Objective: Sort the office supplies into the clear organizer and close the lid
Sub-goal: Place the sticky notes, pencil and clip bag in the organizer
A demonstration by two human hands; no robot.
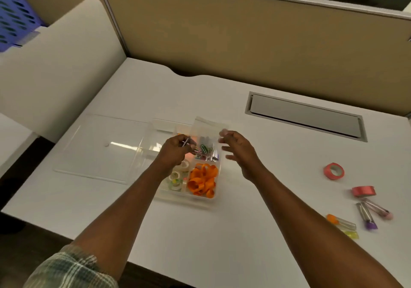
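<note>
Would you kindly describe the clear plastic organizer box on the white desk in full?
The clear plastic organizer box sits open on the white desk, its clear lid lying to its left. Dividers split it: white tape rolls near-left, orange curled strips near-right. The left hand pinches a clear bag of coloured paper clips above its far half.

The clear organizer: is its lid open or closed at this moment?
Open. The lid lies flat on the desk left of the clear organizer, whose compartments are uncovered.

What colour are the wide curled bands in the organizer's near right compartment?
The bands are orange, seen best in the head view.
</note>
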